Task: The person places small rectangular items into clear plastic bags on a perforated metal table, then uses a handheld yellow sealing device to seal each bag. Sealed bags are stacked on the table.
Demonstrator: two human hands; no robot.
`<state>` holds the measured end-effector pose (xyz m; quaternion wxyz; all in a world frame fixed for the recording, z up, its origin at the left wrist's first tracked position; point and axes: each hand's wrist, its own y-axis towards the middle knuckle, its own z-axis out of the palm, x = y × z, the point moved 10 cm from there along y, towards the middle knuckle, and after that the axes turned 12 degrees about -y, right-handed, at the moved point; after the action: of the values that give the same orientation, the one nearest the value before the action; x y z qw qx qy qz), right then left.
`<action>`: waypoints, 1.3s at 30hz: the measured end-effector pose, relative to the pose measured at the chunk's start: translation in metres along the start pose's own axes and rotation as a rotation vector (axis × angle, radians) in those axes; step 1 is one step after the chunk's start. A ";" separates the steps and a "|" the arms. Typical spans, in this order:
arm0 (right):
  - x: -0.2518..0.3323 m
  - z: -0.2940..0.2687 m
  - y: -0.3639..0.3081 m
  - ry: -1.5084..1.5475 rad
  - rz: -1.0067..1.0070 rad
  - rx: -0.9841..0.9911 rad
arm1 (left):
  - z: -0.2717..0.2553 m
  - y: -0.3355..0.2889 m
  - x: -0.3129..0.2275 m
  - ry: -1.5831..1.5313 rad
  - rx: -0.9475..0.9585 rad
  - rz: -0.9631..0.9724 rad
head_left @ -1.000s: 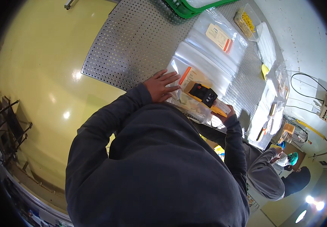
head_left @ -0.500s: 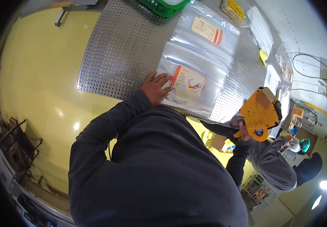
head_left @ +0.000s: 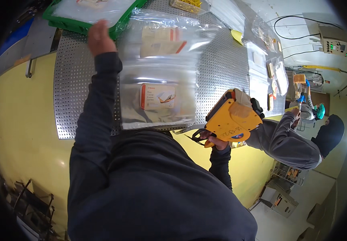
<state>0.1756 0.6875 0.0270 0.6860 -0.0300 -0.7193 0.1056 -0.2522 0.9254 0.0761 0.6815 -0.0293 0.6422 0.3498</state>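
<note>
My right hand (head_left: 218, 143) grips the handle of a yellow handheld labeller (head_left: 234, 120), held up past the table's near edge. My left hand (head_left: 101, 39) is stretched out to the far left, over the rim of a green crate (head_left: 75, 26); motion smears its fingers. In front of me lies a clear plastic bag (head_left: 157, 114) with a cream and orange printed label (head_left: 157, 96). Beyond it, another clear bag (head_left: 131, 38) shows blurred, overlapping label panels (head_left: 163, 44). Inside the crate is a stack of clear bags (head_left: 101, 9).
All this stands on a perforated metal table (head_left: 77, 84). Farther along are a small bin of yellow pieces (head_left: 189, 5), a yellow item (head_left: 236, 37) and more bags (head_left: 258, 76). To my right, a person in a grey sleeve (head_left: 286, 140) works; another person in a green cap (head_left: 320, 111) is behind.
My left hand has left the near bag and reached forward and left to the green crate. The view has turned, bringing more of the crate into sight. My right hand still holds the labeller.
</note>
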 end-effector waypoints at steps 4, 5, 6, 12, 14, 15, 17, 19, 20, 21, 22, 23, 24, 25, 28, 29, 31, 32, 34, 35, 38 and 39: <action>-0.036 -0.019 -0.007 0.020 0.187 -0.047 | -0.022 -0.048 -0.030 -0.083 -0.086 0.018; -0.045 -0.025 -0.006 -0.110 0.209 -0.091 | -0.011 -0.075 -0.037 0.058 0.196 -0.016; -0.049 -0.030 -0.006 -0.245 0.240 -0.134 | -0.011 -0.113 -0.020 0.220 0.412 -0.016; 0.016 0.025 0.038 -1.275 -0.110 0.285 | -0.019 -0.231 -0.005 0.472 1.131 0.083; -0.020 0.005 0.046 -0.997 0.064 0.349 | -0.023 -0.238 0.003 0.477 1.149 0.070; -0.033 -0.007 0.046 -0.868 -0.049 0.333 | -0.023 -0.239 0.005 0.476 1.161 0.072; -0.047 -0.015 0.059 -0.932 0.002 0.354 | -0.024 -0.241 0.009 0.469 1.154 0.065; -0.041 -0.011 0.066 -1.102 -0.070 0.380 | -0.025 -0.242 0.010 0.461 1.144 0.074; -0.021 0.008 0.071 -1.238 -0.174 0.401 | -0.026 -0.243 0.012 0.460 1.132 0.083; -0.007 0.022 0.073 -1.371 -0.279 0.410 | -0.026 -0.243 0.011 0.456 1.126 0.097; -0.007 0.021 0.078 -1.281 -0.266 0.357 | -0.027 -0.242 0.011 0.461 1.125 0.097; -0.016 0.022 0.085 -1.336 -0.121 0.408 | -0.026 -0.242 0.011 0.466 1.125 0.098; -0.020 0.023 0.092 -1.387 0.030 0.455 | -0.026 -0.242 0.011 0.468 1.128 0.100; -0.028 0.020 0.095 -1.433 0.184 0.499 | -0.026 -0.243 0.011 0.468 1.125 0.106; -0.038 -0.025 0.097 -1.623 0.107 0.525 | -0.025 -0.242 0.010 0.472 1.120 0.115; -0.039 -0.035 0.095 -1.653 0.136 0.527 | -0.024 -0.243 0.011 0.482 1.121 0.112; 0.063 0.030 0.091 -1.435 -0.578 0.494 | -0.027 -0.243 0.014 0.505 1.096 0.100; 0.048 -0.020 0.086 -1.460 -0.448 0.349 | -0.026 -0.242 0.013 0.503 1.081 0.106; 0.007 -0.129 0.062 -1.056 -0.107 0.052 | -0.023 -0.238 0.009 0.490 1.062 0.096; -0.008 -0.152 0.057 -0.628 0.079 -0.078 | -0.021 -0.230 0.002 0.489 1.044 0.076; 0.007 -0.140 0.036 -0.520 0.026 -0.298 | -0.011 -0.210 0.002 0.447 1.026 -0.029; 0.032 -0.117 0.028 -0.684 -0.091 -0.356 | -0.006 -0.200 0.004 0.419 1.031 -0.067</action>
<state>0.2867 0.7338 0.0571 0.3945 -0.0796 -0.9142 -0.0474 -0.1542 0.7738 -0.0108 0.4758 0.2186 0.8507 -0.0449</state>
